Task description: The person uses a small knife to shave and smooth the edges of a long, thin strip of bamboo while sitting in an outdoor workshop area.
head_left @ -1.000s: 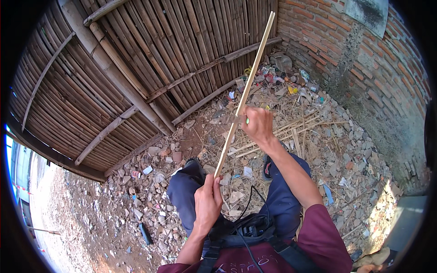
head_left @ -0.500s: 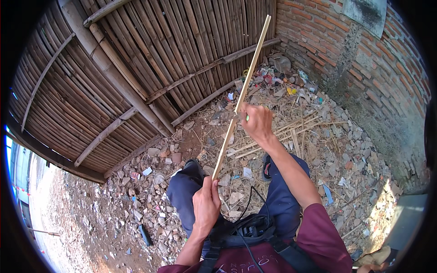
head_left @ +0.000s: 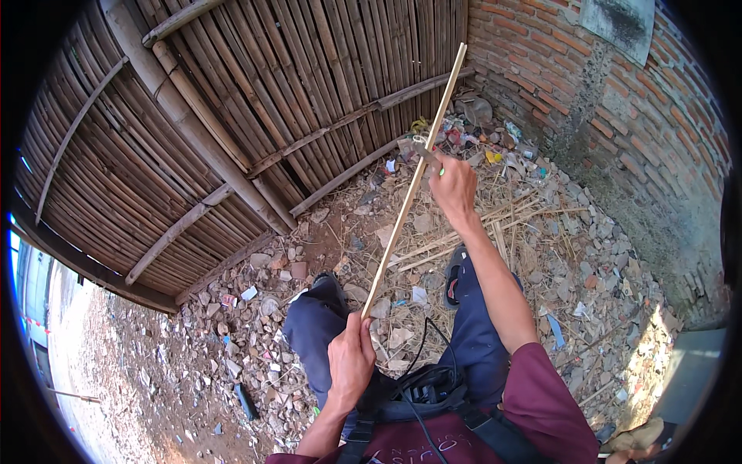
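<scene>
My left hand (head_left: 352, 359) is closed around the near end of a long, pale bamboo strip (head_left: 399, 220), thumb lying along it. The strip slants up and away to the right, its far end free in the air. In my closed right hand (head_left: 454, 189) is a knife (head_left: 427, 157), a bit of green showing at the grip. Its dark blade lies across the strip beyond the middle. A thin, pale curl of shaving (head_left: 420, 140) stands at the blade. My fingers hide most of the knife's handle.
Several cut bamboo strips (head_left: 502, 224) lie on the rubble beyond my right knee. A bamboo-slat wall (head_left: 309, 77) rises ahead and left, a brick wall (head_left: 533, 62) at the right. Litter fills the corner between them. A black cable (head_left: 421, 344) hangs at my waist.
My right hand and the knife have slid away from me along the strip, toward its far end. A shaving curl now shows at the blade. My left hand stays nearly still.
</scene>
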Motion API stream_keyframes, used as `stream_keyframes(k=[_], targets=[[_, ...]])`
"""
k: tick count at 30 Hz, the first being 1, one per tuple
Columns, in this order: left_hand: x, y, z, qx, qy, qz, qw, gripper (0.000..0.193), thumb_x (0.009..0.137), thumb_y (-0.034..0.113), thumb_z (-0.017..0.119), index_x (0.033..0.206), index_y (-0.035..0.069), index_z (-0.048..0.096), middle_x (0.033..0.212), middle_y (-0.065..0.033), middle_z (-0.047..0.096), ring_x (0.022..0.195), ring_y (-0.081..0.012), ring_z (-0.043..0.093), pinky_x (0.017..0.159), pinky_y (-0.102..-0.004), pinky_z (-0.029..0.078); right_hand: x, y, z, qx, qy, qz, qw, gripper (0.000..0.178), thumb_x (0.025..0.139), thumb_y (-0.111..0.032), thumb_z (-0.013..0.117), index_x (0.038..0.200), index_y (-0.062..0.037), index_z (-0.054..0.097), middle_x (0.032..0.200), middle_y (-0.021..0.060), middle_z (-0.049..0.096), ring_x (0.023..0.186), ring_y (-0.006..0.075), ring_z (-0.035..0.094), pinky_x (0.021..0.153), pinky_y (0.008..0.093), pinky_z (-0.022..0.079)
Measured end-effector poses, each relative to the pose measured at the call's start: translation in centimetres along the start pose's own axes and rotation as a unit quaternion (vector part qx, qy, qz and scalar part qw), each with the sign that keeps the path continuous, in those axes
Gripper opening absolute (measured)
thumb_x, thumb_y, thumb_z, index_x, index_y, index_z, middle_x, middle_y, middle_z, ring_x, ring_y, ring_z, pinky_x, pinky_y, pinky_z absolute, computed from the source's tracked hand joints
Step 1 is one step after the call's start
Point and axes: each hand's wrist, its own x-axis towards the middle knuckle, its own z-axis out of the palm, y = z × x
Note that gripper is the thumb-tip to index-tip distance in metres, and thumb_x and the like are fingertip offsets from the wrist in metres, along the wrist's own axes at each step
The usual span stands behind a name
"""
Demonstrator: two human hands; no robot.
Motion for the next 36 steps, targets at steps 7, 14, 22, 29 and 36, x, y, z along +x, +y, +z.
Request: stream_keyframes(k=[7, 14, 22, 29, 36], targets=[[-2.4, -1.3, -0.2, 0.001, -0.049, -0.023, 0.999, 0.010, 0.110, 0.012, 0.057, 0.107, 0.003, 0.058, 0.067, -0.0242, 0.061, 0.062, -0.0456, 0.064, 0.054, -0.0541, 0.044, 0.6, 3.0, -1.2, -0.050, 0.009, -0.038, 0.998, 0.023, 0.094, -0.008, 0.063, 0.102, -0.0022, 0.084, 0.063, 0.0161, 0.071, 0.049, 0.0246, 0.066, 0.047, 0.0397, 0.048], [-0.1, -0.8, -0.7, -0.048, -0.043, -0.032, 0.997, 0.014, 0.111, 0.010, 0.053, 0.108, 0.000, 0.063, 0.067, -0.0203, 0.058, 0.053, -0.0350, 0.059, 0.054, -0.0422, 0.042, -2.6, -1.4, -1.6, 0.029, -0.085, -0.048, 0.995, 0.018, 0.088, -0.002, 0.065, 0.094, -0.0035, 0.082, 0.062, 0.0154, 0.072, 0.047, 0.0251, 0.065, 0.046, 0.0402, 0.048], [0.2, 0.0, -0.4, -0.045, -0.014, -0.017, 0.999, 0.014, 0.111, 0.009, 0.052, 0.109, 0.001, 0.064, 0.067, -0.0195, 0.057, 0.054, -0.0343, 0.059, 0.054, -0.0431, 0.042, -3.2, -3.2, -1.9, 0.035, -0.135, -0.082, 0.987, 0.013, 0.087, -0.006, 0.066, 0.080, -0.0054, 0.076, 0.057, 0.0148, 0.068, 0.049, 0.0267, 0.068, 0.049, 0.0417, 0.051], [0.3, -0.1, -0.2, -0.048, -0.017, -0.022, 0.998, 0.013, 0.111, 0.010, 0.053, 0.108, 0.001, 0.063, 0.067, -0.0206, 0.057, 0.056, -0.0387, 0.060, 0.054, -0.0442, 0.042, -3.5, -2.9, -1.7, 0.052, -0.126, -0.103, 0.985, 0.015, 0.086, -0.007, 0.066, 0.073, -0.0010, 0.071, 0.056, 0.0191, 0.064, 0.048, 0.0339, 0.065, 0.048, 0.0445, 0.049], [-0.1, -0.2, -0.3, -0.020, -0.021, -0.024, 0.999, 0.011, 0.110, 0.010, 0.054, 0.108, 0.002, 0.061, 0.066, -0.0221, 0.057, 0.058, -0.0424, 0.061, 0.054, -0.0469, 0.042, -2.3, -3.0, -2.1, 0.052, -0.129, -0.046, 0.989, 0.015, 0.087, -0.006, 0.063, 0.076, -0.0016, 0.072, 0.056, 0.0194, 0.063, 0.049, 0.0349, 0.066, 0.049, 0.0453, 0.050]])
